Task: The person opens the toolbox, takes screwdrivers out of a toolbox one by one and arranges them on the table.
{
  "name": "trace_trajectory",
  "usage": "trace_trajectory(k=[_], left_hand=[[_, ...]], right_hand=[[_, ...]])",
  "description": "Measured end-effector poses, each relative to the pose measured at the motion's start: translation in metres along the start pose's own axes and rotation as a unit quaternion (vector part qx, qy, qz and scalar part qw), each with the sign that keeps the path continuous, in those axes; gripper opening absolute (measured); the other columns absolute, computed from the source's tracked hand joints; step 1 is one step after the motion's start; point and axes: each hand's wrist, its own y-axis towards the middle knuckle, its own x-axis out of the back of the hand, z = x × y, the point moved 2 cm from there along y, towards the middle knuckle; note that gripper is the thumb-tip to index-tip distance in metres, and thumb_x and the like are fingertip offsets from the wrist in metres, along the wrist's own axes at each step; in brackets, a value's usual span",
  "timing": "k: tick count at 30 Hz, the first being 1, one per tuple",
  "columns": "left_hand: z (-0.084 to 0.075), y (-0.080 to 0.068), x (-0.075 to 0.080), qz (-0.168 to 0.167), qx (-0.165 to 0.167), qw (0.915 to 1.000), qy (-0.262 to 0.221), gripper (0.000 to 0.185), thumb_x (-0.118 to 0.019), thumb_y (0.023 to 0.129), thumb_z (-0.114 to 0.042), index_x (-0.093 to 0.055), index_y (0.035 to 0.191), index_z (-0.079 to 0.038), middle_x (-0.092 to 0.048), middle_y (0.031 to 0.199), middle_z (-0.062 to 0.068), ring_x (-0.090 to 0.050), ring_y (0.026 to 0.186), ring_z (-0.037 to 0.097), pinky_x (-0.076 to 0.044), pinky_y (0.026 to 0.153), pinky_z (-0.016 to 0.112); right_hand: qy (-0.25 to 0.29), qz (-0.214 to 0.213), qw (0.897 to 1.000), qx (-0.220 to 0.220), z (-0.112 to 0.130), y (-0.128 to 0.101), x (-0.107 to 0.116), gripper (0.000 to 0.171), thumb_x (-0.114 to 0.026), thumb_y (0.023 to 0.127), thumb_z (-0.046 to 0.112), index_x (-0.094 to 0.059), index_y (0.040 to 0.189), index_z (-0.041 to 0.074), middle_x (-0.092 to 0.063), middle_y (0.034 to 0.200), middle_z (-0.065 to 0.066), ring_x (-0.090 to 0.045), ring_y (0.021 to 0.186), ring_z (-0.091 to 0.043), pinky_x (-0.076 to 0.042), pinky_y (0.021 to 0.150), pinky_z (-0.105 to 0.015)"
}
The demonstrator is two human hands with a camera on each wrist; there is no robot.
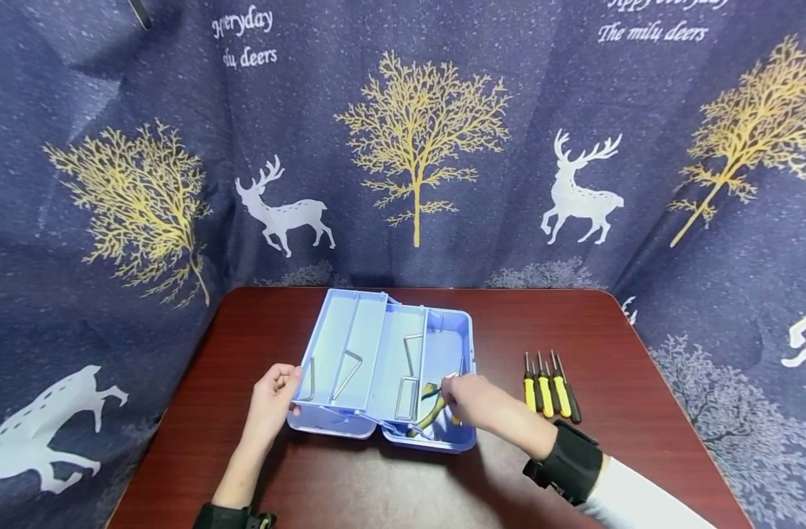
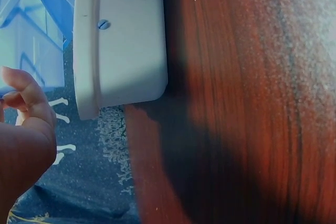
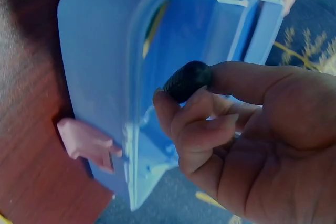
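A light blue cantilever toolbox [image 1: 465, 438] stands unfolded on the table. My left hand [image 1: 275, 397] grips the near left edge of its raised tray [image 1: 313, 330], fingers curled at the rim in the left wrist view. Over the deep right compartment is my right hand [image 1: 472, 400]. Its thumb and fingers pinch the rounded end of a dark-handled tool [image 3: 186, 81]; the rest of that tool is mostly hidden, so I cannot tell its kind. Below the right hand lie pliers with yellow-green grips [image 1: 432, 417], partly covered. Several silver hex keys [image 1: 348, 375] lie in the trays.
To the right of the toolbox, several screwdrivers [image 1: 546, 389] lie side by side, most with yellow and black handles. A pink latch [image 3: 86, 142] juts from the box's side. The dark red table [image 1: 508, 316] ends at a patterned blue cloth [image 1: 389, 220].
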Motion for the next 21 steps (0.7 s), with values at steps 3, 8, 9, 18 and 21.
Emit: trace_trajectory(k=[3,8,9,18,21], left_hand=[[0.001,0.000,0.001,0.001,-0.001,1.0000,0.000,0.023,-0.060,0.106,-0.010,-0.058,0.110,0.012,-0.058,0.069,0.000,-0.052,0.051,0.010,-0.049,0.045,0.022],[0.001,0.001,0.002,0.001,-0.002,1.0000,-0.004,0.023,-0.060,0.106,-0.010,-0.058,0.110,0.012,-0.057,0.069,0.000,-0.051,0.051,0.010,-0.050,0.045,0.022],[0.002,0.002,0.002,0.002,-0.003,1.0000,-0.004,0.023,-0.060,0.106,-0.010,-0.058,0.111,0.012,-0.057,0.069,-0.001,-0.051,0.050,0.010,-0.050,0.045,0.022],[0.005,-0.001,0.003,0.002,0.000,1.0000,-0.004,0.023,-0.060,0.106,-0.010,-0.058,0.110,0.012,-0.057,0.069,0.000,-0.051,0.049,0.010,-0.049,0.045,0.022],[0.004,0.000,0.003,0.002,0.000,1.0000,-0.005,0.023,-0.060,0.106,-0.010,-0.058,0.111,0.012,-0.057,0.070,0.000,-0.051,0.049,0.010,-0.049,0.045,0.022]], right_hand=[[0.013,-0.003,0.999,-0.033,-0.008,-0.005,0.006,0.024,-0.071,0.091,-0.004,-0.052,0.084,0.010,-0.053,0.071,0.000,-0.050,0.063,-0.015,-0.043,0.053,-0.031],[0.027,-0.042,0.997,-0.059,-0.027,-0.018,0.015,0.022,-0.074,0.090,0.000,-0.053,0.093,0.007,-0.060,0.076,-0.004,-0.057,0.067,-0.018,-0.049,0.057,-0.036],[0.031,-0.052,0.996,-0.059,-0.031,-0.021,0.016,0.022,-0.073,0.090,0.000,-0.053,0.095,0.007,-0.062,0.077,-0.005,-0.058,0.068,-0.019,-0.049,0.057,-0.036],[0.038,-0.089,0.988,-0.120,-0.085,-0.051,0.032,0.029,-0.068,0.092,0.002,-0.054,0.117,-0.004,-0.059,0.073,-0.002,-0.054,0.059,-0.014,-0.046,0.053,-0.031],[0.021,-0.083,0.985,-0.149,-0.107,-0.057,0.039,0.017,-0.067,0.094,0.003,-0.063,0.109,-0.006,-0.057,0.074,-0.002,-0.052,0.062,-0.015,-0.045,0.056,-0.033]])
